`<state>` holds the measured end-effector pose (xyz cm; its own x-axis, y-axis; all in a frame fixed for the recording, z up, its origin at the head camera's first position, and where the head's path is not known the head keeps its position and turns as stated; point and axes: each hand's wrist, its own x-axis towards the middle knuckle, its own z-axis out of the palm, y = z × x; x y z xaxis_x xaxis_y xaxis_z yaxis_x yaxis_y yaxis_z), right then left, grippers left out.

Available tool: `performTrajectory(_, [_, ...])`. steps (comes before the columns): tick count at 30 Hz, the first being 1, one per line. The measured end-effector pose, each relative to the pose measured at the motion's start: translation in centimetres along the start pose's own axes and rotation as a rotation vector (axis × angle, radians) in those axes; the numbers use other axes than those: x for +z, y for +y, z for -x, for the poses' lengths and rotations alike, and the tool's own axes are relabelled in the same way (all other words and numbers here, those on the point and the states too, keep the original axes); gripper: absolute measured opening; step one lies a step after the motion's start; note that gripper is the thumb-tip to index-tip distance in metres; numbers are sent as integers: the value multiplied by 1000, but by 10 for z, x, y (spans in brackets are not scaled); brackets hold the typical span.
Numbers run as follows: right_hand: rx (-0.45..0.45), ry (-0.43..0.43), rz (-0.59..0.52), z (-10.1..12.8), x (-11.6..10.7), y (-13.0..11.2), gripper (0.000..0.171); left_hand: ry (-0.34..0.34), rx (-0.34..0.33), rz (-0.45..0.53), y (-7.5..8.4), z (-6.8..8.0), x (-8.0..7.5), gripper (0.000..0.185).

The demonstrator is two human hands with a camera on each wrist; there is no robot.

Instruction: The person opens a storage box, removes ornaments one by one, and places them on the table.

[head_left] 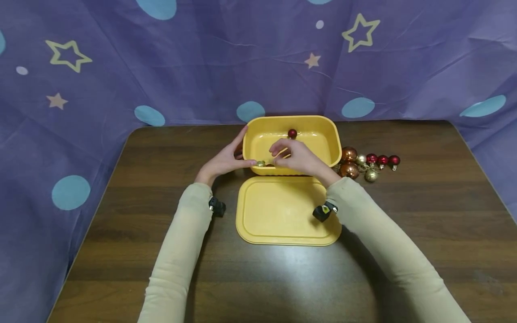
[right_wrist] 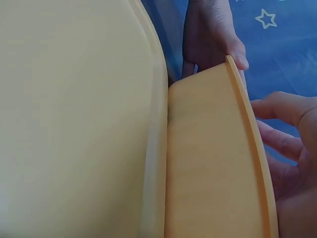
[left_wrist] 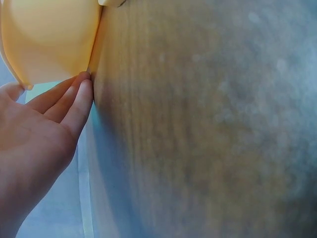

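Note:
A yellow plastic container (head_left: 333, 148) stands at the back of the table. My left hand (head_left: 224, 161) grips its left end, thumb over the front corner of the rim and fingers along the outer wall. The left wrist view shows those fingers (left_wrist: 74, 101) against the wall near the base. My right hand (head_left: 299, 157) reaches over the front wall, fingers loosely bent and apart inside. Close to its fingertips, a small gold bauble (head_left: 260, 163) lies by the front wall. A dark red bauble (head_left: 292, 133) lies farther back in the container.
The matching yellow lid (head_left: 282, 211) lies flat in front of the container. Right of the container are copper baubles (head_left: 349, 170), gold baubles (head_left: 371, 175) and a row of red baubles (head_left: 383, 160). A purple star-patterned curtain (head_left: 226, 58) hangs behind the table (head_left: 161, 215).

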<state>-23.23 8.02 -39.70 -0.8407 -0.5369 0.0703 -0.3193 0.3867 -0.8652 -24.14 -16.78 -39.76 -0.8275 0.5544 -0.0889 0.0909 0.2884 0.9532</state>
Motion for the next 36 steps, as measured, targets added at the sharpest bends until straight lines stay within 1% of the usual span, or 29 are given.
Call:
performTrajectory(4, [27, -51, 15, -8, 4, -3, 28, 0, 7, 5, 0, 0, 0, 103])
performTrajectory(11, [154, -156, 96, -21, 7, -4, 29, -1, 0, -6, 0, -1, 1, 103])
performTrajectory(14, [195, -199, 103, -23, 8, -3, 29, 0, 5, -2, -7, -4, 0, 104])
performTrajectory(20, [202, -273, 12, -25, 8, 0, 24, 17, 24, -1, -26, -12, -2, 104])
performTrajectory(24, [202, -303, -47, -27, 7, 6, 24, 21, 26, -7, -29, -12, -1, 103])
performTrajectory(27, [209, -313, -89, -28, 6, 9, 25, 12, 30, 13, -29, -11, -1, 103])
performTrajectory(28, [211, -312, -103, -28, 6, 9, 25, 7, 29, 21, -29, -11, -2, 103])
performTrajectory(35, [240, -291, -261, -29, 5, 12, 26, -3, -6, 30, -3, -1, 1, 103])
performTrajectory(36, [244, -287, -277, -29, 6, 12, 26, -2, -3, 30, -2, 0, 1, 102])
